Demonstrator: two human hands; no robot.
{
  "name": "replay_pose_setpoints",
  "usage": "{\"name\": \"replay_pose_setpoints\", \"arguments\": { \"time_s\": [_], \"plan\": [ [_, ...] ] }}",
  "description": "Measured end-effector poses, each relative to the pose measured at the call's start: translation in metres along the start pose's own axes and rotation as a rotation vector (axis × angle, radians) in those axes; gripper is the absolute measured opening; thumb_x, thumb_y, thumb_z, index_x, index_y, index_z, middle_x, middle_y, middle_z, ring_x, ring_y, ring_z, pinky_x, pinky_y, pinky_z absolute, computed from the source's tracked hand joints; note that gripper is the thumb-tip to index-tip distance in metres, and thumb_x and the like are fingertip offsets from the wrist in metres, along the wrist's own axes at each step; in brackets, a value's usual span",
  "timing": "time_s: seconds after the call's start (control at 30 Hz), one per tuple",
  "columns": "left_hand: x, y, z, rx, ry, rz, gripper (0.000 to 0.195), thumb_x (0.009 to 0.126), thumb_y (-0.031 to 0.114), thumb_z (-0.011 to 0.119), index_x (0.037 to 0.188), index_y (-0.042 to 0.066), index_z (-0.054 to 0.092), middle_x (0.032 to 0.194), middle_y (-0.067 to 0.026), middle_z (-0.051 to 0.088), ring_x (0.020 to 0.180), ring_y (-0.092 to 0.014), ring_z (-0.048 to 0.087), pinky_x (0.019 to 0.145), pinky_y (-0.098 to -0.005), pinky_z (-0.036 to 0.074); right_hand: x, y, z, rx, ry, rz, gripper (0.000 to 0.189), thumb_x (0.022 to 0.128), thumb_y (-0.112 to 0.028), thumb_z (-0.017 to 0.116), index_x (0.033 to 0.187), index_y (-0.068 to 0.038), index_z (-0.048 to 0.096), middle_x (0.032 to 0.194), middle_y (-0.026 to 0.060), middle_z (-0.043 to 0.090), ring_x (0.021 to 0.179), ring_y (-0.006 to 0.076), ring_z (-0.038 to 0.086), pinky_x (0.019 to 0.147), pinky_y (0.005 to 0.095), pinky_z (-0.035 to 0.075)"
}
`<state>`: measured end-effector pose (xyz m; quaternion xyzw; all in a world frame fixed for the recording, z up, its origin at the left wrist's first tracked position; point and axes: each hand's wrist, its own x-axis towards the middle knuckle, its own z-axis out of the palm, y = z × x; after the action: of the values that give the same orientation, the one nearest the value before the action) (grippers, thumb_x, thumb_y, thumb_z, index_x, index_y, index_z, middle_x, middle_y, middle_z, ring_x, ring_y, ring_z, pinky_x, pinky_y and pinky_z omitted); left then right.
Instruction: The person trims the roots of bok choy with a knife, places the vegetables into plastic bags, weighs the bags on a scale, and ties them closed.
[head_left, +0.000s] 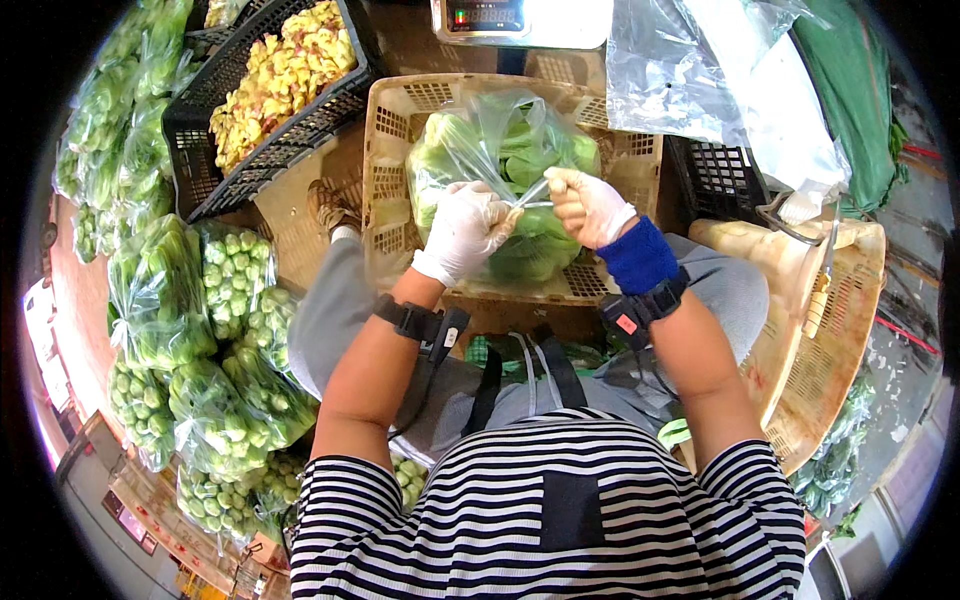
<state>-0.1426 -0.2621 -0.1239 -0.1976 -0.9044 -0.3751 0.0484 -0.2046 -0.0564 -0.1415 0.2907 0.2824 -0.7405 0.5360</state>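
Note:
A clear plastic bag of leafy green vegetables (517, 154) lies in a worn, cream plastic crate (379, 161) between my knees. My left hand (469, 229), in a thin white glove, grips the bag's gathered neck. Just to its right, my right hand (589, 206), gloved too and with a blue wristband, pinches a twisted end of clear plastic at the neck. Whether that end is a strip of the bag or a separate tie, I cannot tell. Both hands are above the near half of the crate, a short gap apart.
Filled bags of green vegetables (161, 292) are piled at the left. A black crate (274, 131) of ginger stands upper left. Beyond the cream crate is a digital scale (562, 26); clear plastic bags (667, 75) hang upper right. More cream crates (847, 300), with a hooked tool, stand at the right.

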Motion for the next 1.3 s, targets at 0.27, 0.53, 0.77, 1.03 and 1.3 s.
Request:
{"name": "replay_pose_setpoints", "arguments": {
  "time_s": [0.27, 0.53, 0.77, 1.03, 1.3],
  "plan": [
    [-0.022, 0.01, 0.01, -0.071, -0.114, 0.026, 0.028, 0.076, 0.018, 0.066, 0.056, 0.006, 0.052, 0.055, -0.0108, 0.048, 0.059, -0.03, 0.052, 0.056, -0.0401, 0.04, 0.045, 0.003, 0.028, 0.682, 0.036, -0.046, 0.022, 0.094, -0.015, 0.044, 0.077, -0.003, 0.052, 0.046, -0.0095, 0.028, 0.033, 0.0058, 0.023, 0.034, 0.0209, 0.018],
    [-0.034, 0.047, 0.001, -0.22, -0.18, -0.206, 0.022, 0.076, 0.023, 0.062, 0.064, 0.005, 0.062, 0.061, -0.0178, 0.056, 0.06, -0.037, 0.057, 0.055, -0.0441, 0.045, 0.076, -0.004, 0.032, 0.515, 0.325, -0.049, 0.02, 0.091, -0.01, 0.044, 0.074, -0.003, 0.051, 0.045, -0.009, 0.028, 0.033, 0.0045, 0.025, 0.032, 0.0197, 0.017],
    [-0.04, 0.036, 0.011, 0.119, -0.308, -0.001, 0.022, 0.075, 0.029, 0.065, 0.086, 0.01, 0.064, 0.093, -0.0121, 0.06, 0.095, -0.031, 0.056, 0.084, -0.0416, 0.042, 0.054, -0.029, 0.004, 0.049, 0.195, -0.135, 0.021, 0.093, -0.016, 0.044, 0.077, -0.006, 0.054, 0.051, -0.0073, 0.043, 0.04, 0.0045, 0.037, 0.035, 0.0189, 0.025],
    [-0.029, -0.033, -0.045, -0.167, 0.67, -0.402, 0.032, 0.082, 0.029, 0.064, 0.1, 0.003, 0.062, 0.088, -0.0144, 0.063, 0.083, -0.028, 0.06, 0.075, -0.0376, 0.046, -0.174, 0.106, 0.014, -1.885, 0.724, -1.163, 0.035, 0.079, -0.016, 0.065, 0.112, -0.006, 0.059, 0.122, 0.0199, 0.052, 0.116, 0.0333, 0.049, 0.099, 0.0384, 0.038],
    [-0.028, -0.043, -0.029, -0.823, 0.378, -0.504, 0.027, 0.089, 0.025, 0.056, 0.101, 0.002, 0.064, 0.09, -0.0117, 0.067, 0.078, -0.02, 0.061, 0.075, -0.0295, 0.047, -0.346, 0.35, -0.106, -1.465, 1.038, -0.722, 0.028, 0.078, -0.014, 0.063, 0.106, -0.011, 0.064, 0.123, 0.0205, 0.054, 0.111, 0.0365, 0.051, 0.097, 0.0428, 0.038]
  ]
}}
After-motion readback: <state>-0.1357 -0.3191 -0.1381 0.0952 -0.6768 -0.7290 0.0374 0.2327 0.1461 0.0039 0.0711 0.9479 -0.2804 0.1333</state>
